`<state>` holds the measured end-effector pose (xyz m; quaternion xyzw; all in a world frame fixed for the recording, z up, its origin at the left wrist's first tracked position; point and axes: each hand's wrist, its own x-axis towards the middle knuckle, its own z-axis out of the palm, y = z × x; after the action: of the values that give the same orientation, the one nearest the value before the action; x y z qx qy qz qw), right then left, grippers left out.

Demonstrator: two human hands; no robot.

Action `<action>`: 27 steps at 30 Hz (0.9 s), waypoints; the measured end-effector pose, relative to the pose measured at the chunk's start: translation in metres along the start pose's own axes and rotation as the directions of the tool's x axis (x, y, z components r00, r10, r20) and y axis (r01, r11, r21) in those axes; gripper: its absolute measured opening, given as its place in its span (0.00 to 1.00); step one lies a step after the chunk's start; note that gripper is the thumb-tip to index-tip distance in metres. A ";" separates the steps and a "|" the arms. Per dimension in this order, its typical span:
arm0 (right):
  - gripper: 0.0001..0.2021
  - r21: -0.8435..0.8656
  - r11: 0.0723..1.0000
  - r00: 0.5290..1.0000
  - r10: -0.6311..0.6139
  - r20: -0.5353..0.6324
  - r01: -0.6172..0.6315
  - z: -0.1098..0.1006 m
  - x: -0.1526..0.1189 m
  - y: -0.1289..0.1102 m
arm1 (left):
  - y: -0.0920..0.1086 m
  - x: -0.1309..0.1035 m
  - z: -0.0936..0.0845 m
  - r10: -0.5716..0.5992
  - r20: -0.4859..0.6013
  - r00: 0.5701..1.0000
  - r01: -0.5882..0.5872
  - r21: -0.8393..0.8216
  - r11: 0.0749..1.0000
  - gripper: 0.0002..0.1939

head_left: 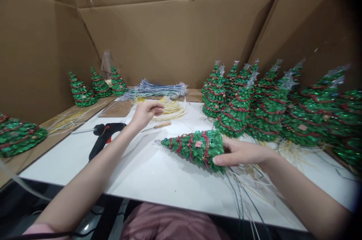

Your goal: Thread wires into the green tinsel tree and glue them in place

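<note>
Head view: shows mauve cloth [169,221] nearer than both the bench [166,183] and the right grip [233,152]. Has loose wires [254,179] just below the right grip, with some strands hanging over the bench edge. Grasps a small green tree [195,147] in the right grip, thumb on the near side of the wide base, other fingers mostly hidden. Has this tree tipped on its side left of the right grip, dressed with red garland, with a clear tip ornament [157,142] directed leftward. Shows the left grip [149,112] raised above the bench with fingers curled; cannot tell of anything pinched inside. Includes a black glue gun [103,138] left of the left grip, just beside the left forearm [109,161], and another decorated tree [19,136] farther left at the view's border. Shows a wooden-handled tool [162,124] just right of and below the left grip, then yellow-and-white wires [172,110] behind it and a flat brown cardboard piece [117,109] to its left. Has a crowd of mostly star-topped trees [237,115] standing beyond and right of the right grip. Farther on, shows a blue-and-white wire bundle [161,90] beyond the left grip, three upright trees [82,90] and a clear plastic bag [106,63] to its left, and cardboard walls [175,40] behind everything.
</note>
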<state>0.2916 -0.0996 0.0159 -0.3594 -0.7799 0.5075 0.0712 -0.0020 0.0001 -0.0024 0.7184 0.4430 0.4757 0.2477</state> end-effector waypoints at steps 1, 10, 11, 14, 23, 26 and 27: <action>0.35 -0.003 1.000 1.000 -0.001 0.002 0.001 0.000 0.000 0.000 | 0.000 0.000 0.000 0.000 0.000 1.000 0.000 -0.008 1.000 0.09; 0.37 -0.004 1.000 1.000 -0.010 0.015 0.010 0.000 -0.001 0.001 | 0.004 -0.002 0.001 0.013 -0.025 1.000 -0.014 -0.054 0.998 0.11; 0.37 0.005 1.000 1.000 -0.012 0.019 0.012 0.000 -0.001 0.000 | 0.004 -0.002 0.001 0.014 -0.034 0.999 -0.016 -0.055 0.998 0.11; 0.36 0.015 1.000 1.000 -0.011 0.018 0.011 0.000 -0.001 0.000 | 0.002 -0.002 0.001 0.024 -0.063 0.998 -0.028 -0.055 0.998 0.12; 0.35 -0.041 0.999 1.000 -0.005 0.003 0.005 0.000 -0.001 0.000 | 0.002 -0.003 0.001 0.059 -0.089 0.994 -0.063 -0.046 0.997 0.12; 0.36 -0.032 0.999 1.000 -0.002 0.000 0.002 0.000 -0.001 -0.001 | 0.002 -0.002 0.000 0.070 -0.094 0.993 -0.073 -0.029 0.997 0.11; 0.36 -0.026 1.000 1.000 -0.001 0.005 0.001 0.000 -0.001 -0.001 | 0.002 -0.002 0.000 0.075 -0.097 0.993 -0.077 -0.022 0.997 0.10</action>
<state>0.2915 -0.1004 0.0168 -0.3585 -0.7867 0.4984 0.0649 -0.0015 -0.0030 -0.0016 0.7078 0.4206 0.5243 0.2173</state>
